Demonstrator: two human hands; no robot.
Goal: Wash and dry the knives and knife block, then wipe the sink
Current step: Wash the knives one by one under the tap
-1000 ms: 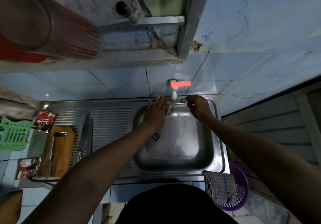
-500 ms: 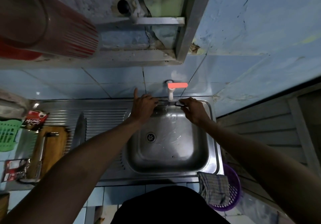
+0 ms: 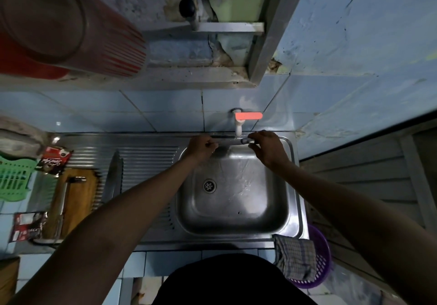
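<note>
Head view: both hands are working at the far rim of the sink (image 3: 296,186), under the tap (image 3: 238,127) with its orange lever. Right hand (image 3: 268,148) is gripping the dark handle of a knife (image 3: 227,142); left hand (image 3: 201,147) is pinching along the blade, fingers curled. Knife is lying horizontally across the basin's far edge. A larger knife (image 3: 113,177) is resting on the ribbed drainboard, left. Knife block (image 3: 71,200) is lying further left. Checked cloth (image 3: 295,255) is hanging over the near right corner.
</note>
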